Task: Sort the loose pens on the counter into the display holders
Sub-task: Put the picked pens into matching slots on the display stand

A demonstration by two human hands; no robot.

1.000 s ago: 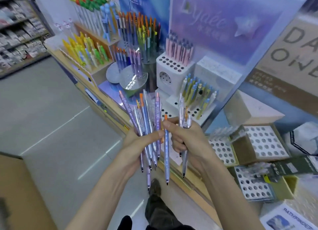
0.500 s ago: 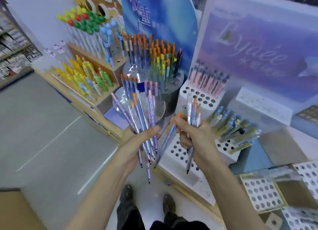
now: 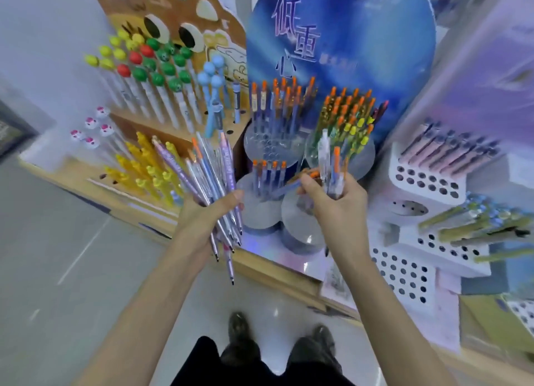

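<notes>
Grey shop floor [image 3: 57,241] is seen nearest, with the edge of a wooden counter [image 3: 268,268] just beyond. Over that edge a fanned bundle of pens [image 3: 202,169] is gripped by the left hand [image 3: 208,215], fingers curled round the barrels, tips pointing down. A smaller bunch [image 3: 332,169] is clutched upright in the right hand [image 3: 338,203], and one orange-capped pen [image 3: 289,187] is pinched at its thumb (blurred, so the exact hold cannot be told). Such pens are judged light, stiff and smooth-barrelled; slipping from the fan is likely, so each is best taken mid-barrel. Just behind the hands stand clear round holders [image 3: 300,232], with white perforated holders [image 3: 416,195] to the right and a blue sign [image 3: 346,53] farthest.
</notes>
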